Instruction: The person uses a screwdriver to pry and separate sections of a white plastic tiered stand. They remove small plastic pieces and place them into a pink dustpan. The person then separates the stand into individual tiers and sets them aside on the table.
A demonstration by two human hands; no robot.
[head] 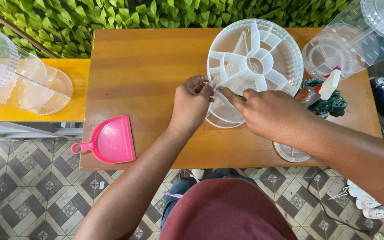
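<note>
A round clear plastic tray with spoke-like dividers stands tilted on the wooden table, its open face toward me. My left hand pinches the tray's lower left rim. My right hand reaches across the lower edge, its fingers pressing a thin clear piece against the same spot on the rim. A second clear round part lies under the tray, partly hidden by both hands.
A pink dustpan lies at the table's front left. A spray bottle rests on a green cloth at right. Stacked clear containers lie at the back right, more on a yellow bench at left. A small clear lid sits near the front edge.
</note>
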